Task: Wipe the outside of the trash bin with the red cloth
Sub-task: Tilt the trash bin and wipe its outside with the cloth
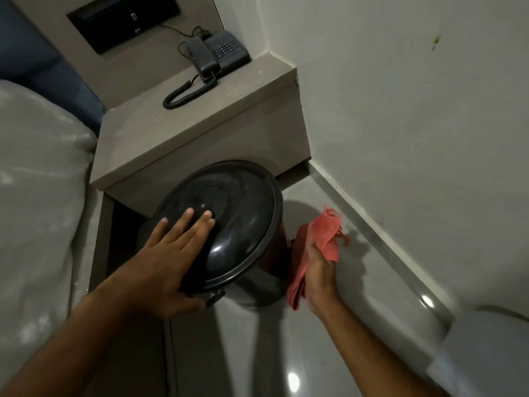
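Note:
A round black trash bin with a domed lid stands on the floor, tilted toward me, against the front of a bedside cabinet. My left hand lies flat on the lid's near left side, fingers spread, thumb at the rim near a small handle. My right hand grips the red cloth and presses it against the bin's right side wall. Part of the cloth sticks up loose above my fingers. The bin's lower body is mostly hidden under the lid.
A grey bedside cabinet stands right behind the bin, with a corded black telephone on top. A white bed fills the left. A white wall and its skirting run close on the right. Glossy grey floor lies in front.

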A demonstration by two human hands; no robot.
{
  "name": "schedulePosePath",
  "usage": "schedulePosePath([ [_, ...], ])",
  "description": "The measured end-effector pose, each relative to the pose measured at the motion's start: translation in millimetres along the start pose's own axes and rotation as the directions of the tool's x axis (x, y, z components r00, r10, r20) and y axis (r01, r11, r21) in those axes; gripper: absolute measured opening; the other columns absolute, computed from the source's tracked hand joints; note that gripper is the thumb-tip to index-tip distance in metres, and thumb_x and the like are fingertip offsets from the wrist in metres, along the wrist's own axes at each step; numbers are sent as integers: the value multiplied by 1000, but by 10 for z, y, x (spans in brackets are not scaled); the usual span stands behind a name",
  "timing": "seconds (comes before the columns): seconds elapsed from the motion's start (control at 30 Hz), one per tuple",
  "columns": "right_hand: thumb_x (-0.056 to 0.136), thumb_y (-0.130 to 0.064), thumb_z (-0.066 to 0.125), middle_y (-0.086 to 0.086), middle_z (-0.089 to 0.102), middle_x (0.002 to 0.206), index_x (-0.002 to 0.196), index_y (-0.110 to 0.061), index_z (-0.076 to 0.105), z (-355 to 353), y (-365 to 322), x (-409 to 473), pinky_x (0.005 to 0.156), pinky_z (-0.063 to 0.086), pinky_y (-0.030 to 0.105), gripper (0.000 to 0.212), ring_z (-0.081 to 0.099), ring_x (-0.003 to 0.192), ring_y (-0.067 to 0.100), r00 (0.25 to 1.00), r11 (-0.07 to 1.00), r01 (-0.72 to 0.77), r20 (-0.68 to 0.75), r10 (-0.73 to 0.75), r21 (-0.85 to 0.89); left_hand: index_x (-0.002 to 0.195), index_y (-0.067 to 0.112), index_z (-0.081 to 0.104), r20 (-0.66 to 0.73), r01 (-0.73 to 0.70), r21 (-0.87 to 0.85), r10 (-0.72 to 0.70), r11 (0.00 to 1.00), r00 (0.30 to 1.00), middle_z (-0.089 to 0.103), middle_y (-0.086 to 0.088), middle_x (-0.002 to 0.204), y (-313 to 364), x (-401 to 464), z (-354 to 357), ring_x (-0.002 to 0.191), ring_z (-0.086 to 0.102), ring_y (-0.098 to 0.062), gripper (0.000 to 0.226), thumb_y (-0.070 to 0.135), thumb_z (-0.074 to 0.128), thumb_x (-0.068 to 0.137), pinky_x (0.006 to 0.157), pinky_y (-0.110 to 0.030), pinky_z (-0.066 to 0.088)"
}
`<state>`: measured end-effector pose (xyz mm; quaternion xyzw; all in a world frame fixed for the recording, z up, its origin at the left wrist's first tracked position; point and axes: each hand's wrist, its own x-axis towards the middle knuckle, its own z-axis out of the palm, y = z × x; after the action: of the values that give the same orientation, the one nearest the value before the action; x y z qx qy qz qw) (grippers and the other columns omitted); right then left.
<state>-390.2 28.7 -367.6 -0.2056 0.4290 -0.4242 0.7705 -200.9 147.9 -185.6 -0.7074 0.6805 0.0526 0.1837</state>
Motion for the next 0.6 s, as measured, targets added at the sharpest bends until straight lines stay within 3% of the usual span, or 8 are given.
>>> schedulePosePath([
  [0.1,87,-7,56,11,75,98,113,-15,68,-41,-68,64,106,48,56,30,65,108,41,995,996,-82,-61,84,45,154,20,-16,-161,126,-328,-187,936,969,-20,0,165,406,221,-208,150,-23,-15,125,92,34,65,124,-47,-6],
  [0.17,92,-2,53,19,74,107,120,-14,68,-41,-99,76,104,48,58,34,66,108,43,994,990,-100,-38,104,99,155,12,-5,-159,262,-421,-356,868,921,-7,-11,167,639,451,-234,153,-13,-27,124,91,29,66,124,-50,-1],
  [0.23,97,-14,56,23,70,122,132,-12,63,-17,-140,61,105,47,60,35,66,114,43,992,980,-121,-11,124,160,155,9,2,-109,351,-384,-419,854,901,-1,-19,166,736,605,-177,152,-6,-36,128,93,29,62,123,-55,3],
  [0.3,100,-24,55,22,71,119,131,-10,64,-20,-205,72,104,49,58,35,68,109,40,990,967,-139,-4,143,215,156,12,2,-80,309,-321,-351,895,933,-3,-17,166,635,610,-156,152,-7,-35,128,92,33,61,121,-52,1],
  [0.4,104,-27,45,13,79,91,112,-10,68,-77,-300,64,82,54,45,30,73,80,27,993,963,-113,16,113,244,155,27,-5,10,73,-280,-73,957,997,-15,4,164,283,412,-243,151,-19,-17,122,81,54,63,124,-42,-4],
  [0.43,105,-28,42,11,79,96,113,-13,67,-79,-331,35,82,53,42,31,74,83,24,997,970,-81,9,81,228,153,33,-7,60,15,-256,0,967,998,-19,12,162,174,337,-295,149,-22,-10,122,76,63,63,125,-39,-4],
  [0.5,106,-27,41,12,67,133,138,-15,57,-70,-356,-4,104,47,46,38,64,119,27,1000,982,3,-5,-2,191,152,40,-3,131,-32,-212,61,977,989,-19,19,160,49,232,-359,147,-23,-3,120,64,74,62,123,-32,-6],
  [0.6,105,-25,43,12,53,149,152,-13,42,-49,-322,-1,120,31,49,48,49,138,28,996,976,89,-3,-90,200,147,40,22,-13,-14,-328,11,944,1000,4,10,166,183,180,-353,151,-9,-5,110,78,67,53,121,-30,-2],
])
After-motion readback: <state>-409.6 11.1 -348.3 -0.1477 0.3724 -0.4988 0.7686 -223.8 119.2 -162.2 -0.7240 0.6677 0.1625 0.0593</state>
